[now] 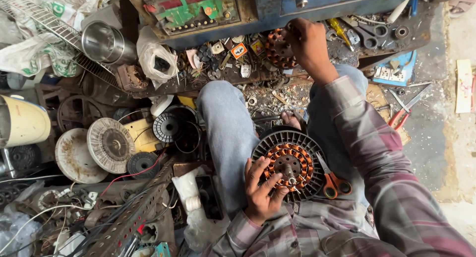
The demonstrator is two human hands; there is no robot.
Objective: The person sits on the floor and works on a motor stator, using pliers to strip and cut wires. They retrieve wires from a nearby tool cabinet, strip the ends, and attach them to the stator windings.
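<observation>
Two wound stators lie well apart: the left hand [260,195] cups the finned motor core [289,163] flat in the lap, shaft up, while the right hand [308,43] reaches forward, grip closed on a second stator [278,49] at the cluttered tabletop [347,53].

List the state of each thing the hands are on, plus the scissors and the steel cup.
left hand: gripping the motor stator
motor stator: on lap, copper windings exposed
right hand: touching the second stator
second stator: on cluttered bench
scissors: closed
steel cup: tipped sideways
</observation>
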